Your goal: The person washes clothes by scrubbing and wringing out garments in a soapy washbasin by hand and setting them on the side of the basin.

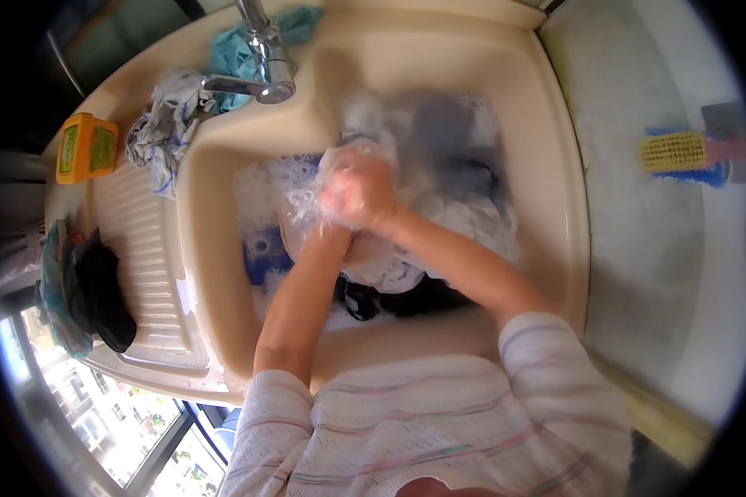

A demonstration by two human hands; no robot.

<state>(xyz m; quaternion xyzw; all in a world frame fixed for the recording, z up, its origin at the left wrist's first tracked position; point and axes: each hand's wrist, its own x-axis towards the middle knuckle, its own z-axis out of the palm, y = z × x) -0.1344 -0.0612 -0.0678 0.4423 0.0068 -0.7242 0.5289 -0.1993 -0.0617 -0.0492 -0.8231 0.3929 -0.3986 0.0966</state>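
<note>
Both my hands are pressed together over the beige sink (pixel 576 240), with wet, sudsy white cloth (pixel 389 272) around and below them. My right hand (pixel 369 186) is closed on the cloth and covers much of the left. My left hand (pixel 336 201) is also closed at the cloth, its fingers blurred by motion and suds. Pale cloth hangs down from the hands into soapy water. Dark clothes (pixel 427 296) lie in the water nearer my body, and a blue piece (pixel 265 263) shows at the left of the basin.
A chrome faucet (pixel 269 70) stands behind the sink, beside teal cloth (pixel 232 62) and a crumpled grey-white cloth (pixel 167 124). An orange container (pixel 87 149) and dark cloths (pixel 99 290) are on the ribbed drainboard (pixel 145 273). A yellow-bristled brush (pixel 673 152) is at the right.
</note>
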